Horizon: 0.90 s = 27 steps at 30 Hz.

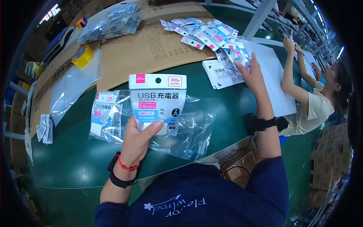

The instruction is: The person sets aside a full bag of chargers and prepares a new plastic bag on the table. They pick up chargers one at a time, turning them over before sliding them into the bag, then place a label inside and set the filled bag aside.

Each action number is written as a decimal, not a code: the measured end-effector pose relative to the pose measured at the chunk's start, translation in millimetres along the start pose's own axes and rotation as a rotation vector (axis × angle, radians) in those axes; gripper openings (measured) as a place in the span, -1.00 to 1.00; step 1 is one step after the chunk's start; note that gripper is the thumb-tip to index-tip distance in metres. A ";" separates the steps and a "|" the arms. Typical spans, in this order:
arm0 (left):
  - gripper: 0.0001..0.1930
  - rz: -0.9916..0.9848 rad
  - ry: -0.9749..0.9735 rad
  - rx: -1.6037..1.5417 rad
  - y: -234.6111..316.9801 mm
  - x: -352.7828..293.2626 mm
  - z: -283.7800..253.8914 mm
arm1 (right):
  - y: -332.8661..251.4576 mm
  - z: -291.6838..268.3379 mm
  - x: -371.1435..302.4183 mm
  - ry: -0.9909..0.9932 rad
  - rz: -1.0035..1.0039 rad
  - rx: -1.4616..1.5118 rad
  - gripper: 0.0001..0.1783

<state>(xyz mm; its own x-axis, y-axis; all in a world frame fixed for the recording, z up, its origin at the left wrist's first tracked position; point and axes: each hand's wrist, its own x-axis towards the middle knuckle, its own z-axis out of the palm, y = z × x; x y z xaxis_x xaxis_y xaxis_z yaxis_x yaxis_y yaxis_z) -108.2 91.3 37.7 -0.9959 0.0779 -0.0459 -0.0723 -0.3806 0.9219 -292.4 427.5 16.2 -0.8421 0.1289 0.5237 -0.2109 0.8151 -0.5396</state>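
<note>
Charger packets [104,117] lie at left, on or inside the clear bag [200,147]. My left hand [137,140] clamps another packet [158,100] upright above the table [223,104], thumb low so its front shows. My right hand [252,75], fingers apart, meets the packet pile [208,34]; whether touching, I can't tell.

This looks like the packing floor of a factory or warehouse. On the green desk [230,104] lie a heap of look-alike retail pouches [206,34], flattened cardboard [130,58] and a roll of yellow tape [83,56], and a co-worker [307,108] is busy nearby. Stacked cartons [329,151] at the right and strip lights [340,52] also show it.
</note>
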 end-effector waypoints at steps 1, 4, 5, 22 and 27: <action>-0.59 -0.013 0.033 -0.029 -2.5 1.4 3.2 | 25.8 3.9 2.3 -0.112 0.082 -0.171 -0.28; -0.63 -0.086 0.081 -0.147 -3.2 1.0 0.0 | 37.3 -2.0 7.8 -0.284 0.227 -0.211 -0.22; -0.65 -0.141 0.078 -0.236 -1.7 2.4 -1.9 | 31.3 -7.4 12.2 -0.328 0.292 -0.087 -0.23; -0.57 -0.232 -0.014 -0.567 4.6 4.8 -5.8 | -175.2 -13.8 -86.6 -0.492 -1.067 -0.022 -0.36; -0.49 -0.083 -0.020 -0.191 -7.4 -1.7 -13.1 | -169.4 -8.4 -90.6 -0.418 -1.057 0.054 -0.38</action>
<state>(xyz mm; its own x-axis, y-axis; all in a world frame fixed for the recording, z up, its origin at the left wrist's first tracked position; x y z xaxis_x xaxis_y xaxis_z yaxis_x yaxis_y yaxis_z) -106.6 82.0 25.9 -0.9850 0.1340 -0.1089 -0.1647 -0.5399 0.8254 -176.2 282.5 65.7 -0.3273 -0.8152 0.4779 -0.9263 0.3768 0.0083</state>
